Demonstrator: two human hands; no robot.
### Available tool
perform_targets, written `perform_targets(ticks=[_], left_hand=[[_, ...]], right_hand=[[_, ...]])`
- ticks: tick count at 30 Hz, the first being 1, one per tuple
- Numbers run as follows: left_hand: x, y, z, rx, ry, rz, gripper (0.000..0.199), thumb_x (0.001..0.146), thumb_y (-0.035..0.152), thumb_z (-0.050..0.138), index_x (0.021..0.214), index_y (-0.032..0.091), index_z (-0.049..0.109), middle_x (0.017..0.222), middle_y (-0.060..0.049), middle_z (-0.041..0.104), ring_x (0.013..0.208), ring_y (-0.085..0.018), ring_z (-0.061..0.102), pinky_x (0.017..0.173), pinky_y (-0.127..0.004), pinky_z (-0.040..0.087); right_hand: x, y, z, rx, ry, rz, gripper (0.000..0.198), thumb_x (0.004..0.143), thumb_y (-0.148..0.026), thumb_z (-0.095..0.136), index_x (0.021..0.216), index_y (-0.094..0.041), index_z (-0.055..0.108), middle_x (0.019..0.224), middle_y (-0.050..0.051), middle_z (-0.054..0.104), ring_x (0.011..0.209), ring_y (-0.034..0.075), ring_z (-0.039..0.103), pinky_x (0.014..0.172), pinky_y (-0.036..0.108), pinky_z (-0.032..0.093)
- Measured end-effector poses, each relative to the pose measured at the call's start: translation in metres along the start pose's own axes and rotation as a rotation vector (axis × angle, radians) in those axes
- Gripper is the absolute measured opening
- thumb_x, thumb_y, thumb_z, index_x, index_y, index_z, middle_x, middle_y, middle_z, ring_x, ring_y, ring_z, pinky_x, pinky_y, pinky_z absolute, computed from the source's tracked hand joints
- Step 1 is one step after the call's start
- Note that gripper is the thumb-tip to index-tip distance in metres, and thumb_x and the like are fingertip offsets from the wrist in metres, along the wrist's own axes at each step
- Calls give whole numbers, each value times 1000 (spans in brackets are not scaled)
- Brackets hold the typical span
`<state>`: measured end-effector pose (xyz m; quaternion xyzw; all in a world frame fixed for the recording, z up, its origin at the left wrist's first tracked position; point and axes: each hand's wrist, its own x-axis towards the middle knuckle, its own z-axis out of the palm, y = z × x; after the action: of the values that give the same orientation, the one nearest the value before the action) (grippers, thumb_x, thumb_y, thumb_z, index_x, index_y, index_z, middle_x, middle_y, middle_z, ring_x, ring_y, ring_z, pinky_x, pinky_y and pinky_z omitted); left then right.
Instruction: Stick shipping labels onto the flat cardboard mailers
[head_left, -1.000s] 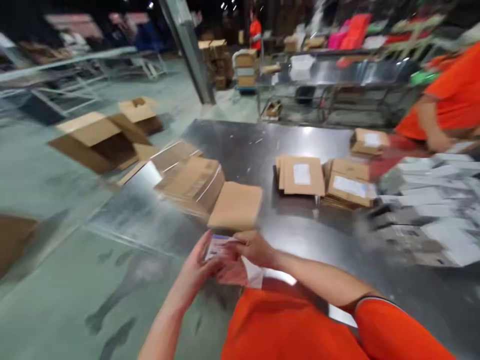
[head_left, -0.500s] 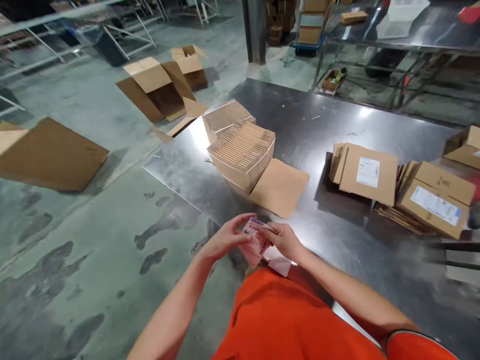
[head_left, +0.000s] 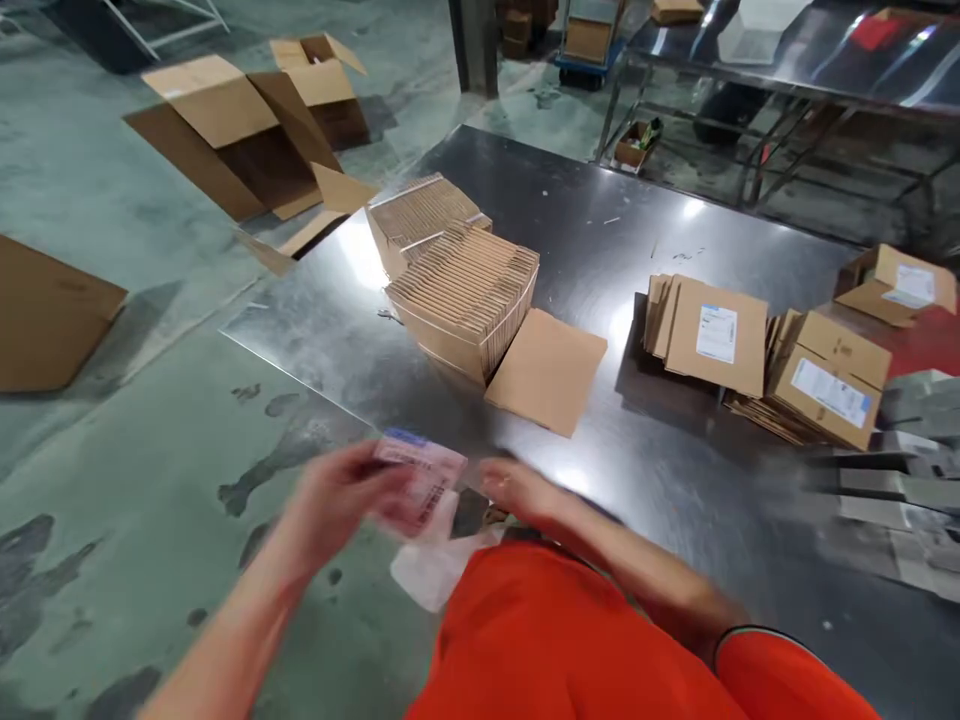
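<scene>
Left hand [head_left: 337, 500] swung label [head_left: 416, 480] from cardboard stack [head_left: 465, 300].

Bare steel table [head_left: 600, 230] is seen across the upper middle of the frame and in a strip at lower right. The centre is blocked by the stack of flat cartons [head_left: 465, 295] and a loose cardboard sheet [head_left: 547, 370]; the right side is taken by labelled cartons [head_left: 757, 355].

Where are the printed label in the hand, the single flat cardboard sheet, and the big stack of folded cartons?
printed label [head_left: 420, 480], head view, its blurred printed face.
flat cardboard sheet [head_left: 547, 372], head view, its middle.
stack of folded cartons [head_left: 469, 290], head view, top edges.
</scene>
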<state>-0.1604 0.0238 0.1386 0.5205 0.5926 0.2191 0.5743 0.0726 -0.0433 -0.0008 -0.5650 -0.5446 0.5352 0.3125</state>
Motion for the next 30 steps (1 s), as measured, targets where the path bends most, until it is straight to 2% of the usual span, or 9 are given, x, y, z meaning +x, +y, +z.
perform_targets(ticks=[2, 4, 6, 9, 13, 18, 20, 24, 30], left_hand=[[11, -17, 42, -46, -192, -16, 38, 58, 41, 78, 83, 12, 77, 77, -4, 75, 68, -18, 62, 62, -25, 50], [26, -34, 85, -84, -283, -6, 33, 59, 42, 74, 74, 12, 72, 66, -1, 66, 61, -15, 56, 56, -23, 44], [40, -47, 119, -114, -377, -4, 31, 60, 42, 73, 67, 14, 64, 60, 3, 55, 56, -12, 49, 50, -21, 36], [63, -56, 144, -116, -422, 21, 32, 61, 41, 75, 61, 15, 56, 56, 6, 45, 52, -8, 40, 47, -19, 26], [95, -69, 151, -102, -392, -46, 30, 59, 38, 76, 58, 16, 56, 51, 6, 44, 48, -8, 38, 44, -20, 22], [122, -98, 146, -169, -394, -137, 42, 49, 39, 82, 79, 12, 70, 71, -3, 68, 59, -15, 57, 54, -24, 43], [127, -108, 143, -183, -358, -156, 44, 49, 40, 82, 79, 11, 70, 73, -5, 69, 62, -16, 60, 55, -25, 45], [131, -118, 138, -189, -305, -176, 43, 52, 41, 82, 80, 10, 71, 73, -6, 69, 62, -17, 60, 54, -25, 44], [126, -118, 139, -177, -318, -201, 38, 60, 43, 83, 76, 11, 71, 68, -3, 67, 61, -16, 60, 53, -25, 46]], right_hand=[[-1, -7, -34, 36, 15, 28, 49, 98, -54, 43, 123, -16, 61, 106, 10, 68, 89, 18, 65, 73, 32, 54], [-11, -15, -68, 54, -7, 30, 51, 96, -56, 45, 127, -18, 59, 111, 10, 67, 90, 18, 64, 73, 31, 52], [-26, -23, -87, 5, -30, 24, 42, 91, -54, 56, 109, -18, 66, 97, 6, 68, 80, 15, 60, 68, 28, 47], [-37, -27, -94, -255, 86, -6, 30, 93, -44, 57, 79, -18, 64, 75, 1, 61, 68, 13, 51, 63, 26, 37], [-10, -21, -116, -606, 225, -62, 27, 97, -33, 52, 77, -19, 61, 80, 2, 65, 74, 14, 57, 69, 26, 41], [70, -7, -189, -782, 366, 12, 18, 95, -32, 55, 100, -16, 61, 101, 9, 64, 93, 21, 58, 83, 32, 45], [97, -1, -205, -846, 347, 48, 30, 87, -37, 68, 107, -15, 60, 107, 11, 62, 97, 24, 58, 85, 34, 45], [122, 4, -203, -954, 285, 125, 45, 83, -42, 75, 114, -13, 58, 116, 15, 60, 102, 28, 59, 85, 36, 47], [123, 1, -202, -1042, 238, 184, 50, 89, -46, 69, 125, -15, 57, 124, 17, 58, 108, 30, 58, 87, 38, 48]])
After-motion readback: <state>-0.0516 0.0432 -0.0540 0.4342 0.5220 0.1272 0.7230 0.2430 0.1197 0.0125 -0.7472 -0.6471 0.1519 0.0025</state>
